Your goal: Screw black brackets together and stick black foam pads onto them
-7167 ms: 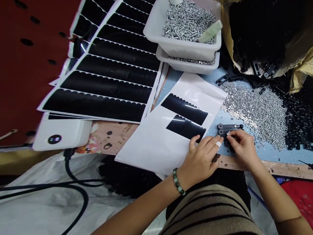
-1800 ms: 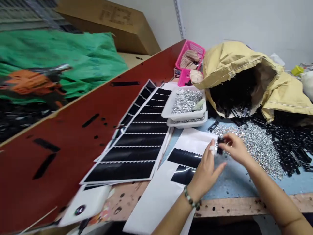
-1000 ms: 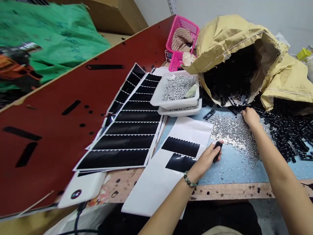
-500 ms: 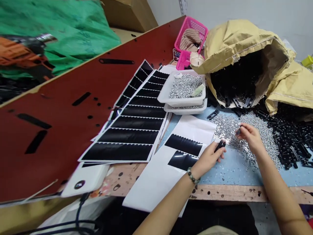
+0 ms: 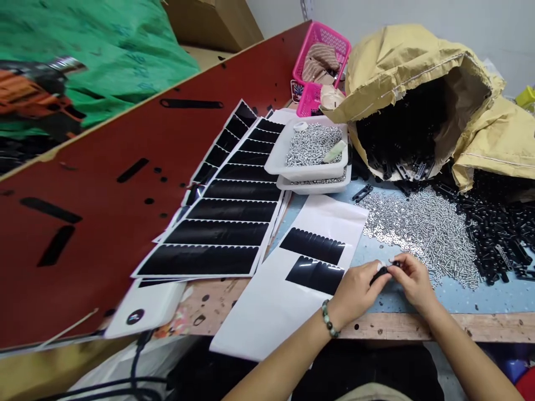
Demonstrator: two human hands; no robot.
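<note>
My left hand (image 5: 354, 291) grips a small black plastic part (image 5: 379, 273) between thumb and fingers. Against the far end of that part, my right hand (image 5: 414, 283) pinches a tiny dark piece (image 5: 394, 263), too small to name. The fingertips of both hands nearly meet above the front of the blue work surface (image 5: 384, 303). Just beyond them spread a heap of flat silver nuts (image 5: 387, 217) and a heap of silver screws (image 5: 443, 231). A sheet of black stickers (image 5: 315, 245) lies beside my left hand.
To the right is a pile of black plastic parts (image 5: 497, 239), below an open paper sack (image 5: 388, 61). White tubs (image 5: 278, 159) of screws stand behind the stickers. More sticker sheets (image 5: 228, 228) lean by a red board (image 5: 100, 223). Pink baskets (image 5: 307, 61) sit at the back.
My right hand has come back from the nut and screw heaps to meet my left hand. The left hand has lowered slightly toward the table's front edge, still holding the black part.
</note>
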